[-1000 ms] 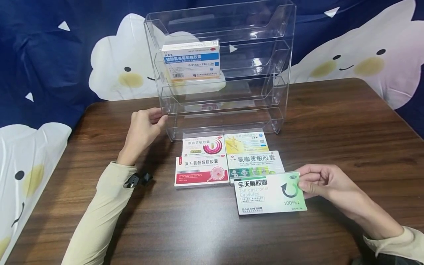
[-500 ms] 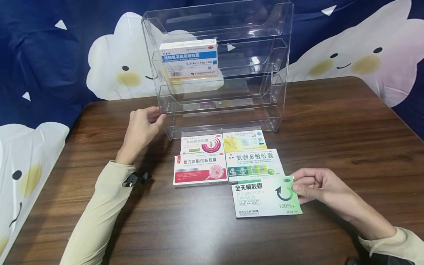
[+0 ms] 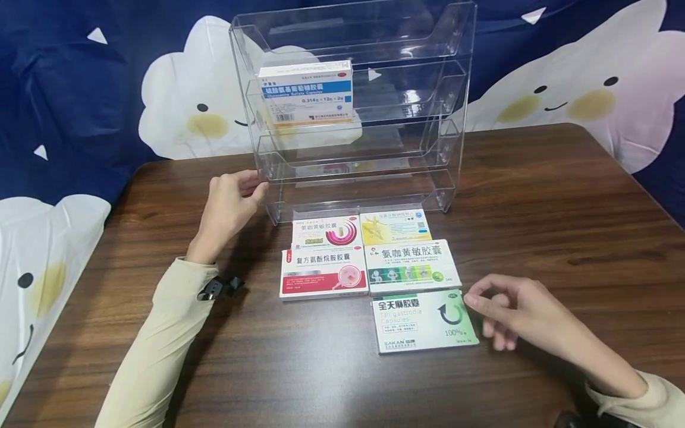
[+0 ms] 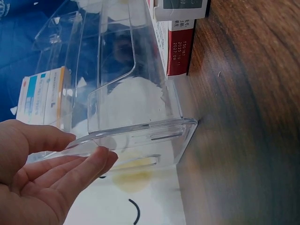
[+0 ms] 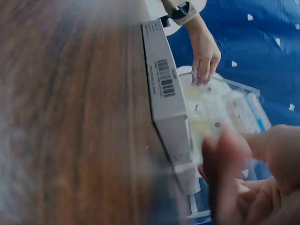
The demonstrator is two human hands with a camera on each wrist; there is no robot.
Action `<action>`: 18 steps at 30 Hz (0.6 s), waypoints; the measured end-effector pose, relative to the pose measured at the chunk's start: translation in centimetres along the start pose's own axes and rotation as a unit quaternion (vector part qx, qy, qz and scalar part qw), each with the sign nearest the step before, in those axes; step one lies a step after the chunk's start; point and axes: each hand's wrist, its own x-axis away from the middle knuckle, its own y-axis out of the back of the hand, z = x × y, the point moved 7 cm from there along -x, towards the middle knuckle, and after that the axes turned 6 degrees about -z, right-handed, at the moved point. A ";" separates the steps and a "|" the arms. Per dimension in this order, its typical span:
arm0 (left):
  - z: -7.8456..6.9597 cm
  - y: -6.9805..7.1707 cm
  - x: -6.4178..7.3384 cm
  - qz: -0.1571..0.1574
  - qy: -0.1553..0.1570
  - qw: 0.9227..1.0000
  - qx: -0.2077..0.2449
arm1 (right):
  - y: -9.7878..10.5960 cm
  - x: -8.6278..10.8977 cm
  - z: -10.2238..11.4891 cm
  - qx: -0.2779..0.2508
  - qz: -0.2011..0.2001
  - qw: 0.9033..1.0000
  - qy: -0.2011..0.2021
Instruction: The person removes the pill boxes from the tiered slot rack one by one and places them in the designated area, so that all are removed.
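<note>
Green-and-white capsule box [image 3: 423, 324] is lying on the table [image 3: 257, 374], long axis crosswise, just left of the nearer right hand [image 3: 527, 309], whose loose fingers are holding nothing; the left hand [image 3: 229, 207] is pinching the clear rack [image 3: 353, 169].

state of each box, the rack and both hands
Clear rack: upright
Blue striped box: standing in rack
Pink ring box: face up
Yellow box: face up
Red box: face up
Green picture box: face up
Gastrodia box: face up
Left hand: pinching rack's side
Right hand: loosely curled by Gastrodia box, contact unclear
</note>
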 end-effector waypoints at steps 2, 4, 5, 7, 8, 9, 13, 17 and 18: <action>0.0 0.0 0.0 0.001 0.000 1.000 -0.002 | 0.2 0.4 2.0 0.076 -0.063 0.990 0.099; 0.0 0.0 0.0 0.002 0.001 1.000 -0.001 | 0.0 1.3 4.2 0.150 -0.118 0.959 0.212; 0.0 -0.1 0.0 0.002 0.000 1.000 -0.001 | -0.4 1.8 5.1 0.179 -0.133 0.937 0.268; 0.0 0.0 0.0 0.001 0.002 1.000 -0.001 | -1.8 2.8 6.6 0.219 -0.117 0.901 0.356; 0.0 0.0 0.0 0.001 0.002 1.000 -0.001 | -2.6 3.1 7.0 0.234 -0.096 0.890 0.380; 0.1 0.0 0.0 0.001 0.003 1.000 -0.001 | -3.3 3.4 7.2 0.250 -0.076 0.881 0.395; 0.1 0.0 0.1 0.001 0.005 1.000 0.000 | -5.2 3.8 7.4 0.291 -0.020 0.860 0.419; 0.1 0.0 0.1 0.001 0.005 1.000 0.002 | -5.7 3.7 7.4 0.312 -0.031 0.846 0.432; 0.1 0.0 0.1 0.000 0.005 1.000 0.001 | -5.7 3.7 7.5 0.313 -0.036 0.844 0.434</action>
